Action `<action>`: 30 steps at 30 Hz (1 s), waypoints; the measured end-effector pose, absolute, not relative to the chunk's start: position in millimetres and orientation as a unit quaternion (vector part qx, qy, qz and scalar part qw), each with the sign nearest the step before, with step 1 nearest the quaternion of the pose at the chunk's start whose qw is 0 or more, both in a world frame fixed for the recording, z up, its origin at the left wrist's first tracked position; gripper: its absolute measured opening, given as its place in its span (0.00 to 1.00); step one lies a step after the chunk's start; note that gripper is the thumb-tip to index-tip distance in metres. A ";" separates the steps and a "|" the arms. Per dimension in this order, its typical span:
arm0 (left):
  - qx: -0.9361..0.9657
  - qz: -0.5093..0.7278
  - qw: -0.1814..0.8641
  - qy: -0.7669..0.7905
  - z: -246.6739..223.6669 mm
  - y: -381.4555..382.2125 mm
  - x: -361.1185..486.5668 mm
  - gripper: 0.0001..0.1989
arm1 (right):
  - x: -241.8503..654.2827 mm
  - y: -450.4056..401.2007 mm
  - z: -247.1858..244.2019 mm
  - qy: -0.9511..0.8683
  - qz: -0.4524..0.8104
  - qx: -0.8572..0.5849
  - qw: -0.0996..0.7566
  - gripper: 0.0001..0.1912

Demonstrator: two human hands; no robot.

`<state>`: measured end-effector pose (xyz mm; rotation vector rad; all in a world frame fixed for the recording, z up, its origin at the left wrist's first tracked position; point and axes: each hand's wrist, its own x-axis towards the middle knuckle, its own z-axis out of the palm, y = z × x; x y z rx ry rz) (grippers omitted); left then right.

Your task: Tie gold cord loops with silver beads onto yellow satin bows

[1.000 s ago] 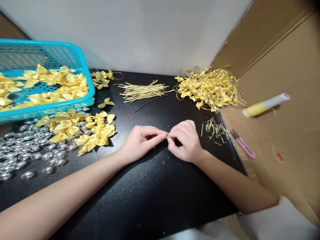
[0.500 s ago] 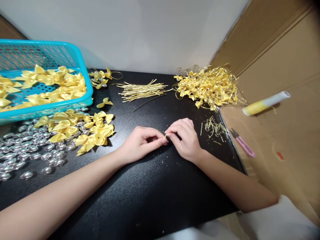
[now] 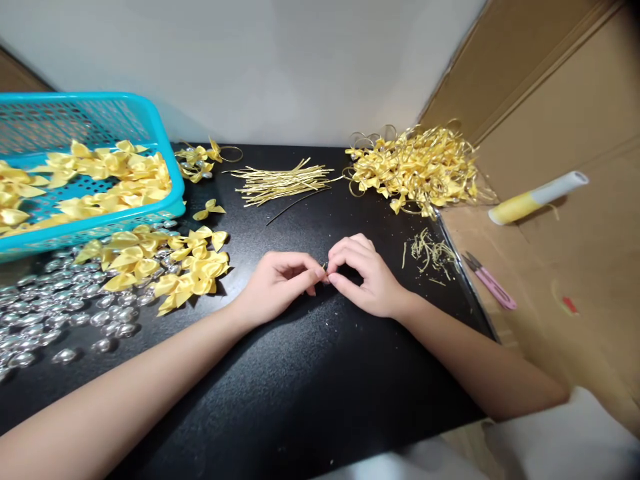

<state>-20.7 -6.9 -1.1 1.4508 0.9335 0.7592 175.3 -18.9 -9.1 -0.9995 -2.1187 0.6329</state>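
Over the middle of the black table, my left hand [image 3: 285, 283] and my right hand [image 3: 364, 275] meet fingertip to fingertip. Both are closed in a pinch on a thin piece of gold cord [image 3: 325, 265], of which only a tiny bit shows between the fingers. Behind them lies a bundle of straight gold cords [image 3: 285, 182]. To the left are yellow ribbon bows [image 3: 193, 267], partly on top of silvery beads [image 3: 65, 300]. At the back right is a heap of yellow bows with beads and gold loops [image 3: 420, 170].
A blue plastic basket [image 3: 167, 150] of yellow bows stands at the left. Gold cord clippings [image 3: 431, 253] lie near the table's right edge. Beyond it, on cardboard, are pink-handled snips [image 3: 493, 287] and a yellow and white roll [image 3: 537, 198]. A few finished bow loops [image 3: 200, 161] sit beside the basket.
Both hands have shifted slightly left, their fingertips closer together, and less of the gold cord shows. The view has tilted slightly; the things on the table lie as before.
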 end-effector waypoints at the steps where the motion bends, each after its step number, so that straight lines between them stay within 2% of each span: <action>1: 0.624 0.324 0.586 0.403 -1.3 -7.0 -20.8 0.09 | 175.6 -19.0 -9.0 -0.821 0.247 -0.382 0.344 0.04; 8: 0.616 0.317 0.605 0.391 -0.6 -6.0 -20.2 0.09 | 175.2 -21.3 -9.0 -0.840 0.233 -0.369 0.322 0.04; 17: 0.657 0.287 0.610 0.337 2.6 3.6 -23.0 0.13 | 172.6 -25.2 -9.6 -0.819 0.150 -0.393 0.390 0.06; 30: 0.682 0.206 0.640 0.288 6.3 10.8 -29.3 0.14 | 169.2 -26.3 -10.7 -0.816 0.197 -0.383 0.385 0.09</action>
